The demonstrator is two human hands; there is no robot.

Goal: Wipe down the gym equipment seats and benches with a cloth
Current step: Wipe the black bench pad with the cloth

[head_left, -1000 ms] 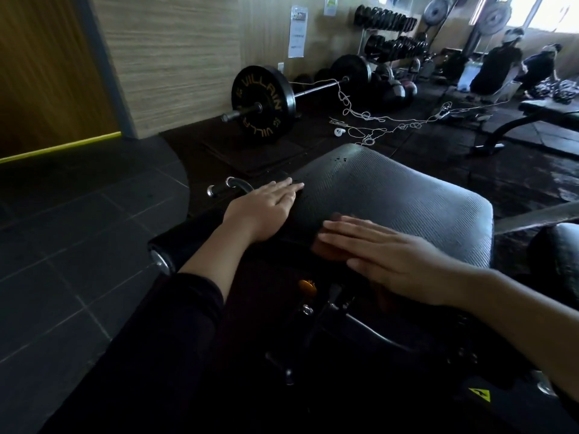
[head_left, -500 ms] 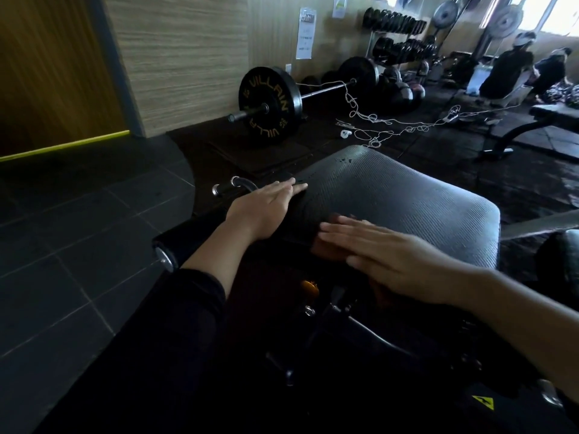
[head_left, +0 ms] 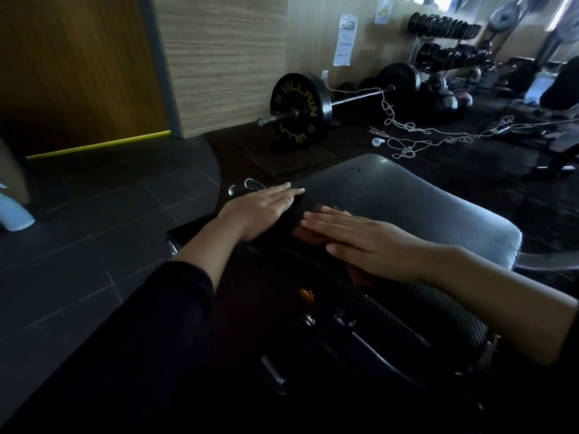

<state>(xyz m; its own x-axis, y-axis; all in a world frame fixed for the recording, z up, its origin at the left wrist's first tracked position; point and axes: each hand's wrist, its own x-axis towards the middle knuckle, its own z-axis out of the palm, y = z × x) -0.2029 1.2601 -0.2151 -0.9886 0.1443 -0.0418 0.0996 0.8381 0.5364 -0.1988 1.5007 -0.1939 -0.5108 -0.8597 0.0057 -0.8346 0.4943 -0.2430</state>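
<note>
Cloth [head_left: 308,237], one brown piece, lies on the near edge of one padded seat [head_left: 416,208]. Right hand [head_left: 369,242] presses it, fingers straight together; left hand [head_left: 263,208] rests flat on the seat's left edge, fingers together.

The dark grey, ribbed, padded bench seat [head_left: 407,208] lies flat; a brown cloth [head_left: 308,236] is spread on its near left edge, mostly covered.

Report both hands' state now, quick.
Left hand: open, fingers straight, resting flat on the seat pad's left edge.
Right hand: open, fingers straight, pressing the brown cloth onto the pad.
</note>
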